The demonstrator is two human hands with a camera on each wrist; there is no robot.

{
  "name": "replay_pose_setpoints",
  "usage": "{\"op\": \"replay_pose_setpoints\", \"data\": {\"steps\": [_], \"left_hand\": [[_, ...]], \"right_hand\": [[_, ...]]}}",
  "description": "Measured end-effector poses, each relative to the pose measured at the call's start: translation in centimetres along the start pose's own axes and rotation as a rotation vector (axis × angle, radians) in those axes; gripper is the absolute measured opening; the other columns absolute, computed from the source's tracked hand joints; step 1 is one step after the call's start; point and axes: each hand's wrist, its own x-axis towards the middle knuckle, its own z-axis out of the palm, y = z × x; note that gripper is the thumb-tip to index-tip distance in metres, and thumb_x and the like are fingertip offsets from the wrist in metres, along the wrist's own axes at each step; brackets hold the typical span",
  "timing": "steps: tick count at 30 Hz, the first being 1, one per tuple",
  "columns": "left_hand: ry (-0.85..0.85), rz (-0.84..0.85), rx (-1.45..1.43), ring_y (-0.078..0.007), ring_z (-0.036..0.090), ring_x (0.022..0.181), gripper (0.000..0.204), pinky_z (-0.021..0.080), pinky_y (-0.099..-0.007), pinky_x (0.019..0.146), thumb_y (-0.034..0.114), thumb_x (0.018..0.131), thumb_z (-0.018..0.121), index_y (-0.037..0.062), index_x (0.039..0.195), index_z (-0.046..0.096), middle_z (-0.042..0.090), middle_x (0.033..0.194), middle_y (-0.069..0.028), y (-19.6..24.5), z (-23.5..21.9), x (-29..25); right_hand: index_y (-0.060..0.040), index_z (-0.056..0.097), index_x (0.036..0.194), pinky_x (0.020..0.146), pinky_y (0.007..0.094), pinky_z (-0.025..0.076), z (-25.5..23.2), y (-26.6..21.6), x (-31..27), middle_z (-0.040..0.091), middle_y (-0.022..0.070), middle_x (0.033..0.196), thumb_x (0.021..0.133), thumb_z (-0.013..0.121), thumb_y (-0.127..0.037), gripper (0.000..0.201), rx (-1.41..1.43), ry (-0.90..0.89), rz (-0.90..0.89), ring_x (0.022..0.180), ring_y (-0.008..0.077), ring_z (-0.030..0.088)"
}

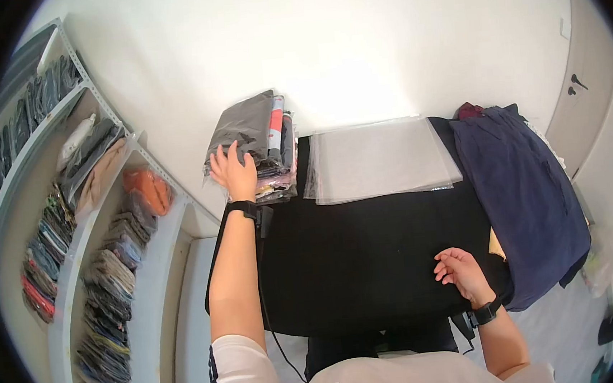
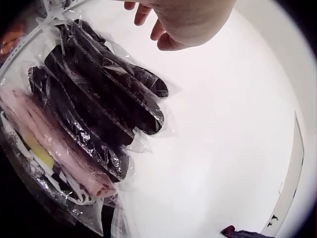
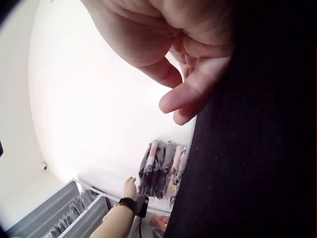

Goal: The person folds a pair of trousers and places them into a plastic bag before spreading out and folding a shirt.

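Observation:
A stack of bagged folded clothes (image 1: 260, 146) stands at the far left corner of the black table (image 1: 369, 258). My left hand (image 1: 231, 170) lies flat on the top dark grey packet with straight, spread fingers (image 2: 143, 12). The left wrist view shows the packets (image 2: 94, 119) edge-on in clear plastic, dark ones above a pink one. My right hand (image 1: 458, 269) rests on the table's front right part, fingers (image 3: 185, 101) loosely curled, holding nothing. A pile of clear plastic bags (image 1: 379, 158) lies flat at the table's back centre.
A heap of navy cloth (image 1: 526, 196) drapes over the table's right side. Grey shelves (image 1: 86, 230) packed with folded clothes line the left wall. A white wall is behind the table, and a door (image 1: 590, 90) is at the right. A cable (image 1: 262, 267) hangs by the left edge.

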Motion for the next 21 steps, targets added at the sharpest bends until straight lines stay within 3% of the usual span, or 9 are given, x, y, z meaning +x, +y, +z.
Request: {"op": "replay_pose_setpoints", "data": {"steps": [2, 3, 5, 7, 9, 11, 13, 14, 21], "left_hand": [[0.32, 0.167, 0.054, -0.0333, 0.038, 0.127, 0.044, 0.026, -0.0559, 0.105, 0.025, 0.077, 0.062, 0.016, 0.12, 0.059, 0.049, 0.133, -0.0104, 0.2, 0.2, -0.3], [0.305, 0.187, 0.065, -0.0333, 0.038, 0.127, 0.044, 0.026, -0.0559, 0.105, 0.025, 0.077, 0.062, 0.016, 0.12, 0.059, 0.049, 0.133, -0.0104, -0.7, -0.5, -0.2], [-0.049, 0.102, 0.127, -0.0328, 0.042, 0.122, 0.038, 0.03, -0.0515, 0.103, 0.022, 0.076, 0.061, 0.0124, 0.113, 0.06, 0.05, 0.129, -0.0118, -1.4, 0.8, -0.9], [0.38, 0.277, 0.044, -0.0333, 0.048, 0.113, 0.033, 0.034, -0.0487, 0.099, 0.016, 0.077, 0.058, 0.0065, 0.108, 0.059, 0.058, 0.113, -0.0149, 0.3, 0.3, -1.4], [0.259, 0.315, -0.133, -0.0302, 0.054, 0.1, 0.03, 0.04, -0.0431, 0.092, 0.01, 0.077, 0.057, 0.0043, 0.106, 0.059, 0.059, 0.103, -0.0134, 1.6, 0.4, -2.0], [-0.07, 0.243, -0.438, -0.0214, 0.057, 0.072, 0.018, 0.048, -0.0331, 0.067, 0.008, 0.082, 0.055, 0.0, 0.098, 0.06, 0.06, 0.081, -0.0109, 3.6, 0.8, -3.7], [-0.664, 0.105, -0.754, -0.0152, 0.056, 0.059, 0.015, 0.046, -0.0279, 0.056, 0.011, 0.086, 0.055, -0.0002, 0.094, 0.061, 0.06, 0.071, -0.0075, 5.2, 0.6, -6.8], [-0.806, 0.094, -0.701, -0.0129, 0.055, 0.054, 0.015, 0.044, -0.0258, 0.052, 0.012, 0.087, 0.055, -0.0003, 0.092, 0.061, 0.059, 0.068, -0.0064, 6.2, 0.2, -8.5], [-1.437, -0.191, -0.498, -0.0136, 0.06, 0.05, 0.021, 0.044, -0.0225, 0.045, 0.022, 0.088, 0.057, 0.0012, 0.084, 0.061, 0.061, 0.065, -0.0057, 9.4, -1.5, -18.2]], "right_hand": [[-0.0032, 0.059, 0.099, 0.055, 0.0223, 0.051, -0.2, -0.3, 0.4, 0.065, 0.0067, 0.076, 0.095, 0.051, -0.015, 0.015, -0.01, 0.005, -0.009, 0.062, 0.014, 0.063], [-0.0032, 0.059, 0.099, 0.055, 0.0223, 0.051, 0.8, 0.4, 0.1, 0.065, 0.0067, 0.076, 0.095, 0.051, -0.015, 0.015, 0.015, 0.009, 0.002, 0.062, 0.014, 0.063], [-0.0035, 0.06, 0.097, 0.055, 0.022, 0.051, 0.4, -0.5, -1.0, 0.065, 0.0064, 0.076, 0.095, 0.053, -0.015, 0.014, -0.037, 0.038, 0.033, 0.062, 0.0128, 0.063], [-0.0047, 0.061, 0.097, 0.056, 0.0217, 0.051, 0.7, -0.6, -0.4, 0.065, 0.0051, 0.076, 0.094, 0.053, -0.017, 0.014, -0.038, 0.026, 0.023, 0.064, 0.012, 0.063], [-0.0039, 0.061, 0.1, 0.059, 0.0231, 0.052, 0.5, -0.6, -0.4, 0.065, 0.0058, 0.079, 0.094, 0.052, -0.016, 0.016, -0.006, 0.004, 0.02, 0.066, 0.0123, 0.064], [-0.0024, 0.058, 0.106, 0.062, 0.0237, 0.053, 0.1, -0.5, -0.3, 0.064, 0.0076, 0.086, 0.094, 0.052, -0.015, 0.018, 0.028, -0.014, 0.042, 0.072, 0.0132, 0.064], [-0.0031, 0.056, 0.108, 0.062, 0.0235, 0.053, -0.4, -1.0, -0.3, 0.064, 0.0071, 0.088, 0.094, 0.052, -0.013, 0.018, 0.057, -0.044, 0.103, 0.072, 0.0137, 0.064], [-0.0034, 0.055, 0.109, 0.063, 0.0234, 0.053, -0.9, -1.9, -0.4, 0.063, 0.0068, 0.089, 0.093, 0.052, -0.012, 0.018, 0.047, -0.037, 0.071, 0.072, 0.0137, 0.064], [-0.0031, 0.061, 0.093, 0.064, 0.0256, 0.05, -8.6, -9.9, 2.7, 0.063, 0.0045, 0.082, 0.082, 0.059, -0.009, 0.013, -0.394, 0.389, -0.282, 0.072, 0.0122, 0.06]]}}
